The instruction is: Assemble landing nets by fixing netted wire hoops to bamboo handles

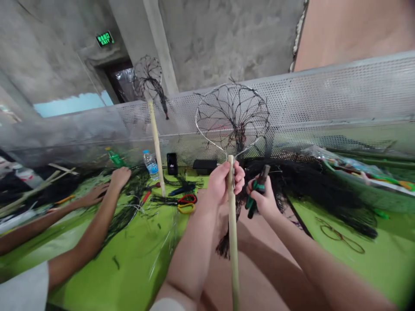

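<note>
My left hand (220,181) is wrapped round the top of a pale wooden pole (232,233), just below where a wire hoop (196,116) joins it. Black netting (238,108) hangs across the hoop, gathered into a dark bunch in the middle. The pole runs down toward me. To the right of the pole, my right hand (264,201) grips green-handled pliers (257,190), their dark jaws pointing up, apart from the hoop. Below my hands a frayed tail of black net (223,246) shows.
A co-worker's hands (121,176) rest on black netting at the left. Scissors (186,203), a water bottle (151,165), a phone (172,163) and a second hoop net on a pole (155,142) stand nearby. Right: a black net pile (324,198), a cord (340,235) and a green basin (372,194).
</note>
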Available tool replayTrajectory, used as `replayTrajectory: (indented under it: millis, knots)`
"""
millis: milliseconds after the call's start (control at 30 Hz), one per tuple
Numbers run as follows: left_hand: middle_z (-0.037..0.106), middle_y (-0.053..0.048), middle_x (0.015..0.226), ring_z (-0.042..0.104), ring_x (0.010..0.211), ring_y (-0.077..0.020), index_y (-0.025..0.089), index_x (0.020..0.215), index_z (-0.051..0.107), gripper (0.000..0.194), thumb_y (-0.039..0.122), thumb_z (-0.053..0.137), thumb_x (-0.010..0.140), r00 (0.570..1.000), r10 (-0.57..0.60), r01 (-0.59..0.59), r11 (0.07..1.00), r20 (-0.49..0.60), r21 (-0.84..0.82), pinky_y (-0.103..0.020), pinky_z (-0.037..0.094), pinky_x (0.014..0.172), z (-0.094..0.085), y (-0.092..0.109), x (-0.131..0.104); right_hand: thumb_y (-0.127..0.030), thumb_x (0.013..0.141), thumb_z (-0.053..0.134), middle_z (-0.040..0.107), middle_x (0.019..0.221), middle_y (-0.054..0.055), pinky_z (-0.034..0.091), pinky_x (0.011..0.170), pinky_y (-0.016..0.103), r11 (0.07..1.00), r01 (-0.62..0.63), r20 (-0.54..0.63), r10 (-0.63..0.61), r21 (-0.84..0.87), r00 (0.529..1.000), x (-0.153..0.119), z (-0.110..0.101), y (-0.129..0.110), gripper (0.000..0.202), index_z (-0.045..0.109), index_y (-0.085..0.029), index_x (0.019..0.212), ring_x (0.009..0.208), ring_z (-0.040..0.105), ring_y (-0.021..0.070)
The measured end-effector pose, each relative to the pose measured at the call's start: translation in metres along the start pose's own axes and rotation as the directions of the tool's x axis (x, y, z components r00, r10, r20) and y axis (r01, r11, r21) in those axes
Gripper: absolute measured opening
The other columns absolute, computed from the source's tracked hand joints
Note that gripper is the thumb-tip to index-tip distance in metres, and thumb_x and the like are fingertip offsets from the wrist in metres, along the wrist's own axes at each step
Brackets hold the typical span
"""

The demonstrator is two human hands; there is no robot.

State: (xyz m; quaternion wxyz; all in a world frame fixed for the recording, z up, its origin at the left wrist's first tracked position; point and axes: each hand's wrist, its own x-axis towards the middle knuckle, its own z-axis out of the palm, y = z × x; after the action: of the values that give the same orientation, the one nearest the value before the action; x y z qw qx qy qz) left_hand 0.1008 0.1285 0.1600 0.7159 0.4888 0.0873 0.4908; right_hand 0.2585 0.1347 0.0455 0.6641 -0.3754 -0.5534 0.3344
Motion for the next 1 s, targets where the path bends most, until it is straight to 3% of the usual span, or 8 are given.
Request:
replayTrajectory:
  millis: [133, 267, 367, 433, 533, 667, 1000]
  knots:
    - [0.049, 0.006, 0.061, 0.041, 0.036, -0.0047, 0.018, 0.085, 0.051, 0.034, 0.045, 0.071, 0.083, 0.999, 0.034, -0.035, 0.998, -0.024, -0.043, -0.02, 0.031, 0.038, -0.004, 0.014, -0.006, -0.016, 0.066, 0.059, 0.055, 0.082, -0.002, 0.049, 0.065, 0.032, 0.998, -0.045, 0.091, 0.049, -0.042, 0.995, -0.047, -0.003, 0.022, 0.045, 0.045, -0.025, 0.108, 0.072, 0.054, 0.0162]
    - [0.053, 0.003, 0.064, 0.046, 0.04, -0.0069, 0.018, 0.087, 0.054, 0.024, 0.04, 0.062, 0.089, 0.997, -0.015, 0.02, 0.997, 0.075, -0.071, -0.022, 0.035, 0.042, -0.004, 0.014, -0.007, -0.018, 0.071, 0.059, 0.058, 0.088, 0.001, 0.05, 0.069, 0.032, 0.992, -0.072, 0.216, 0.093, -0.102, 0.972, -0.072, -0.012, 0.032, 0.043, 0.05, -0.024, 0.113, 0.078, 0.056, 0.0176]
    - [0.053, 0.0, 0.069, 0.048, 0.044, -0.0058, 0.015, 0.092, 0.062, 0.024, 0.034, 0.047, 0.096, 0.997, -0.018, 0.024, 0.996, 0.082, -0.081, -0.021, 0.034, 0.045, 0.005, 0.011, -0.009, -0.021, 0.07, 0.06, 0.059, 0.081, 0.001, 0.048, 0.068, 0.033, 0.988, -0.066, 0.286, 0.103, -0.136, 0.953, -0.075, -0.014, 0.035, 0.024, 0.058, -0.021, 0.094, 0.075, 0.055, 0.0184]
    - [0.05, 0.0, 0.07, 0.047, 0.046, -0.0058, 0.012, 0.1, 0.065, 0.027, 0.033, 0.05, 0.091, 0.997, -0.017, 0.021, 0.998, 0.071, -0.054, -0.021, 0.033, 0.045, 0.014, 0.011, -0.012, -0.021, 0.069, 0.061, 0.059, 0.077, 0.001, 0.048, 0.068, 0.034, 0.988, -0.07, 0.296, 0.109, -0.137, 0.949, -0.076, -0.015, 0.037, 0.017, 0.058, -0.021, 0.087, 0.073, 0.054, 0.0187]
    - [0.045, 0.003, 0.07, 0.04, 0.044, -0.0047, 0.011, 0.11, 0.065, 0.037, 0.031, 0.06, 0.081, 0.998, -0.007, 0.008, 1.0, 0.06, -0.013, -0.021, 0.031, 0.042, 0.024, 0.013, -0.017, -0.023, 0.073, 0.061, 0.061, 0.078, 0.002, 0.048, 0.067, 0.034, 0.988, -0.08, 0.285, 0.116, -0.135, 0.951, -0.077, -0.017, 0.04, 0.015, 0.059, -0.021, 0.088, 0.071, 0.055, 0.019]
    - [0.044, 0.006, 0.071, 0.032, 0.039, -0.001, 0.013, 0.119, 0.064, 0.04, 0.03, 0.068, 0.084, 0.995, 0.038, -0.038, 0.999, 0.092, -0.001, -0.018, 0.026, 0.036, 0.029, 0.014, -0.021, -0.027, 0.076, 0.061, 0.06, 0.076, 0.002, 0.048, 0.065, 0.034, 0.989, -0.08, 0.27, 0.111, -0.124, 0.956, -0.078, -0.02, 0.044, 0.016, 0.059, -0.021, 0.091, 0.069, 0.055, 0.0191]
    - [0.057, 0.004, 0.065, 0.041, 0.034, -0.0026, 0.015, 0.117, 0.062, 0.036, 0.041, 0.063, 0.093, 0.988, 0.154, -0.152, 0.982, -0.011, 0.113, -0.016, 0.027, 0.032, 0.029, -0.002, -0.017, -0.022, 0.075, 0.06, 0.059, 0.079, 0.002, 0.047, 0.07, 0.034, 0.992, -0.056, 0.251, 0.082, -0.112, 0.965, -0.079, -0.016, 0.04, 0.013, 0.059, -0.021, 0.088, 0.073, 0.053, 0.0192]
